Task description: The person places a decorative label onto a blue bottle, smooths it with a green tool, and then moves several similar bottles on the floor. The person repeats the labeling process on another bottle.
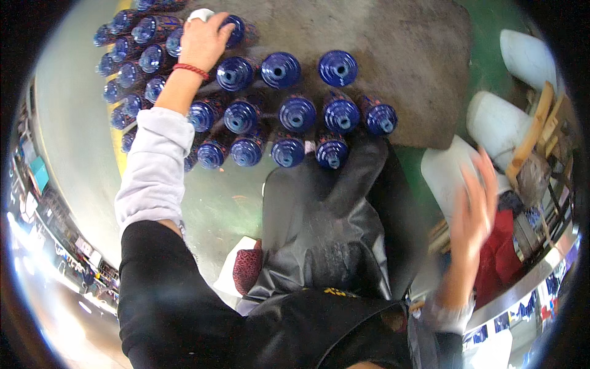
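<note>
Head view, nearest first: a shiny black apron (pixel 326 227) covers the person's front, and the right hand (pixel 476 200) hangs off to its right — blurred, released, fingers spread. Beyond the apron, ringed blue bottles (pixel 297 114) stand in loose rows, the nearest just beside it. Farther, at upper left, the left hand (pixel 204 43) bends over a white piece (pixel 200 15) beside another blue bottle (pixel 238 35) — which it grasps, I cannot tell. A grey mat (pixel 399 61) stretches beyond.
</note>
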A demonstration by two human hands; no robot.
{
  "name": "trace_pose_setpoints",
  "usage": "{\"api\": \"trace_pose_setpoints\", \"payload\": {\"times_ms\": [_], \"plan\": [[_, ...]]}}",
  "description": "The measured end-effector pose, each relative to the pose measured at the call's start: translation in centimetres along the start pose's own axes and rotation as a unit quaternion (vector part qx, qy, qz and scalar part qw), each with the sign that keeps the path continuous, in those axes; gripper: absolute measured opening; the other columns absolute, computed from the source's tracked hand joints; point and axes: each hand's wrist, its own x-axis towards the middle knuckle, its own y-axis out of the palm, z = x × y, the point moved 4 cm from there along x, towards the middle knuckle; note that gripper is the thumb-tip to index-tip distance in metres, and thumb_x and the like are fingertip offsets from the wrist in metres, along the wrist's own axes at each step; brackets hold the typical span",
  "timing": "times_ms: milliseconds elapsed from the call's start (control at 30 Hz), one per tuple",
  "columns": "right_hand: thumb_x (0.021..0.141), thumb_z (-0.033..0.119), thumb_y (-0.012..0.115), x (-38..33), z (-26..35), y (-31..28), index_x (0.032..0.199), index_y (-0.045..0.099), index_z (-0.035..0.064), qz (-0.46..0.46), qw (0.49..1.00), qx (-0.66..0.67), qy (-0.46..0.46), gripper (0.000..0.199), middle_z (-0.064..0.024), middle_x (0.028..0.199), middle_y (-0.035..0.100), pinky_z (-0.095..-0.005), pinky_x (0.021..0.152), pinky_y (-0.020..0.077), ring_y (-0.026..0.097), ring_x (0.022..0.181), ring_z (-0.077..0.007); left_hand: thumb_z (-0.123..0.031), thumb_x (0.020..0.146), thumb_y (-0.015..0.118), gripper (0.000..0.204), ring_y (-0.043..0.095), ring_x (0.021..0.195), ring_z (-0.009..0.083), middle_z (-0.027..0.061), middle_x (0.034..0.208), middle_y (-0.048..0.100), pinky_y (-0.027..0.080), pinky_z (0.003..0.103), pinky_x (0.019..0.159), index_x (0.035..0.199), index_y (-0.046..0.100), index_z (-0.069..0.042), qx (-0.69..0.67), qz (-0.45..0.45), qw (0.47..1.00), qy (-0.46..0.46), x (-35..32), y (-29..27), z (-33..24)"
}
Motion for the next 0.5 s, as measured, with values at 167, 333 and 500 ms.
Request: {"api": "trace_pose_setpoints", "payload": {"times_ms": [167,333,500], "plan": [[0.081,0.016,0.080,7.9,-2.2,14.9,0.118,0.066,0.0047,0.083,0.993,0.059,-0.064,0.041,-0.0180,0.124,0.058,-0.0461,0.100,0.0485,0.054,0.118,-0.0394,-0.031,0.090,0.071,0.034,0.066,0.089,0.0420,0.0197,0.099,0.071,0.054,0.050,0.081,0.117,0.070,-0.012,-0.079,-0.071,0.991,0.082,-0.8,-2.9,-6.2],[0.074,0.014,0.085,5.1,-4.4,20.3,0.109,0.060,0.0028,0.201,0.978,0.044,0.011,0.044,-0.0180,0.124,0.056,-0.0475,0.097,0.0511,0.053,0.119,-0.0418,-0.029,0.088,0.072,0.038,0.067,0.087,0.0419,0.0214,0.090,0.068,0.057,0.049,0.076,0.120,0.063,-0.011,-0.270,0.043,0.959,0.075,-3.1,-0.3,-19.5],[0.064,0.011,0.090,5.4,-4.3,20.9,0.100,0.058,0.0023,0.104,0.989,0.081,-0.066,0.049,-0.0188,0.120,0.055,-0.0496,0.095,0.0511,0.052,0.122,-0.0436,-0.021,0.085,0.069,0.022,0.069,0.081,0.0343,0.0175,0.086,0.067,0.057,0.044,0.068,0.099,0.058,-0.008,-0.193,0.089,0.977,0.029,-2.8,1.7,-23.5]]}}
